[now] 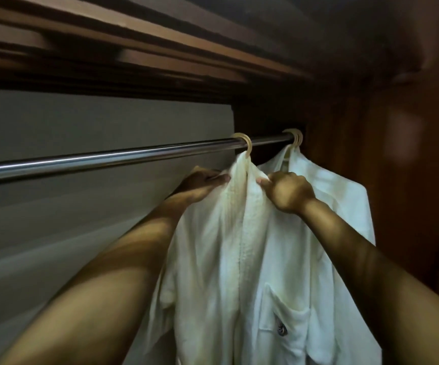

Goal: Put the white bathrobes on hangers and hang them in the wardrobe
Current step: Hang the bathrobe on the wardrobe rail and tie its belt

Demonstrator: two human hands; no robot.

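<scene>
Head view puts me right inside the wardrobe, both arms raised toward the rail (113,157). My left hand (204,183) has its grip narrow, fingers stretched forward with the tips pressed against the left collar edge of the near bathrobe (228,254); I cannot tell whether the thumb pinches the cloth from behind. My right hand (288,192) has its grip closed on the right collar edge of that same robe, knuckles toward me, fingers curled round a fold of the white cloth.

Both forearms come up from the bottom corners and meet at the robe's neck, wrists about level, the hands just either side of the collar and close under the rail.

The near bathrobe hangs from a pale hanger hook (243,140) seated over the rail, its front facing me, a chest pocket (286,314) low on the right with a small dark emblem on it. Just beyond it a second bathrobe (344,206) hangs from another pale hook (294,137) at the far right end of the rail, against the wooden side wall (402,180) of the wardrobe. The two robes touch at the shoulder.

To the left the rail runs bare in front of a grey back panel (81,206), so open room lies on that side. A wooden shelf edge (134,30) sits overhead, close above the rail.
</scene>
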